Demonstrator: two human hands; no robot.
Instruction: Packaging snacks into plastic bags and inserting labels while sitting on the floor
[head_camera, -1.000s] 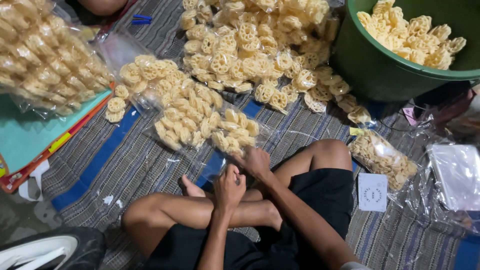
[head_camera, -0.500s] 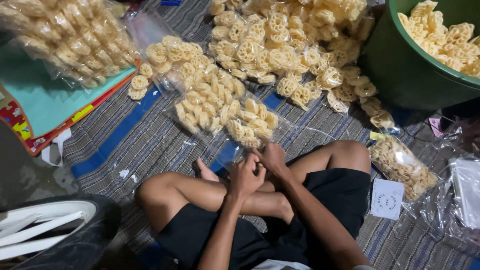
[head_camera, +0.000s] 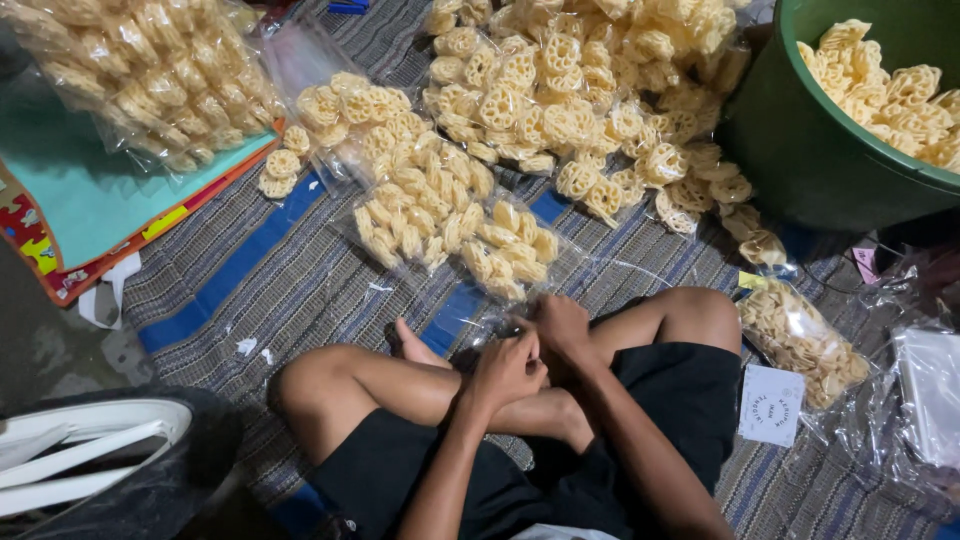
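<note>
Two hands pinch one clear bag.

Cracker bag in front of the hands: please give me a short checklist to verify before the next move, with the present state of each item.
1. Both hands meet at the near end of the cracker bag: ok; left hand, right hand.
2. Bag is full of crackers: ok.
3. Bag mouth closed: cannot tell, the hands hide it.
4. Bag lies flat on the striped mat: ok.
5. More crackers within sight: ok, green tub holds some.
</note>
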